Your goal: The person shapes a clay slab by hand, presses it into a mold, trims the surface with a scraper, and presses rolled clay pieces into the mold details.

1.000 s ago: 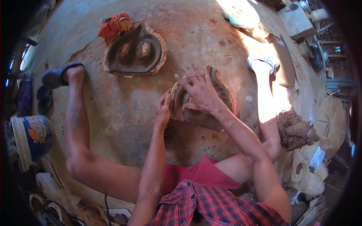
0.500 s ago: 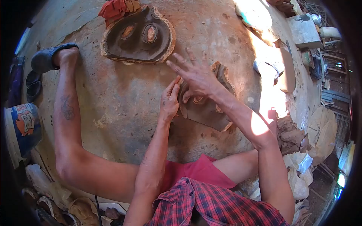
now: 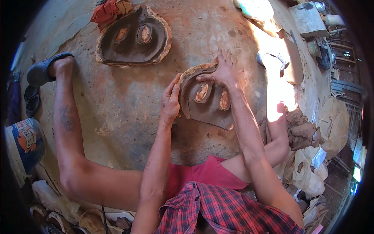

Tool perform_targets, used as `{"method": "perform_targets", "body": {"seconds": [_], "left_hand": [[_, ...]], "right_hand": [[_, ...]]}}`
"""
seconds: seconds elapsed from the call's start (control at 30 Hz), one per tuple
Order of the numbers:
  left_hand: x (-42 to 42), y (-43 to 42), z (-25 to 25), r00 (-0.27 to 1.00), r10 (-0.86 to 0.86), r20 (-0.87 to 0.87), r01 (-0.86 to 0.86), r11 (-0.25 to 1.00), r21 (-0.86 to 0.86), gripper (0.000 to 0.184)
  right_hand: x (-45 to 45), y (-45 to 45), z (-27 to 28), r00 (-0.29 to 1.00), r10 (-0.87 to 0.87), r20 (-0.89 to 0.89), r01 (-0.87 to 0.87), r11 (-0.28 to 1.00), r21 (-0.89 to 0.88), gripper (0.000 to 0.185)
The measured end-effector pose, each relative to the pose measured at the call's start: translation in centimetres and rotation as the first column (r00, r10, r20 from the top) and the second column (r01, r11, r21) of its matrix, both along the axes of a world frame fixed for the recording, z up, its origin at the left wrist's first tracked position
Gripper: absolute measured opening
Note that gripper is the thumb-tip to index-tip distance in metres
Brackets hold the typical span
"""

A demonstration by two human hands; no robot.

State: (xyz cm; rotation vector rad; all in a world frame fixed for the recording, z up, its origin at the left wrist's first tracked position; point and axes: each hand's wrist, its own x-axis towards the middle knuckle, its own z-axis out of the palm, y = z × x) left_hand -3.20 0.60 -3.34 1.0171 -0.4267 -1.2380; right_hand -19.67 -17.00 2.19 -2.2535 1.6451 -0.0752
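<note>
Beyond the near clay piece (image 3: 208, 99), a second piece (image 3: 131, 45) touches red cloth (image 3: 107, 15).

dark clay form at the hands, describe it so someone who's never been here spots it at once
Find the floor between the person's spread legs. Past the red shorts lies a dark clay form with two oval orange-pink patches, left hand and right hand on it. The similar form farther off has red cloth against its edge and no hand on it.
</note>
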Motion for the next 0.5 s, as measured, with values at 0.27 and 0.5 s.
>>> {"method": "perform_targets", "body": {"seconds": [0.27, 0.5], "left_hand": [[0.1, -0.3, -0.4, 1.000, -0.007, 0.030, 0.007, 1.000, 0.027, 0.045], [0.4, -0.8, 0.0, 0.994, 0.006, 0.108, -0.011, 0.999, 0.046, 0.045]], "right_hand": [[-2.0, -1.0, 1.0, 1.000, 0.000, 0.031, 0.000, 1.000, -0.004, 0.162], [-1.9, -0.7, 2.5, 0.983, -0.096, -0.156, 0.105, 0.993, 0.053, 0.158]]}}
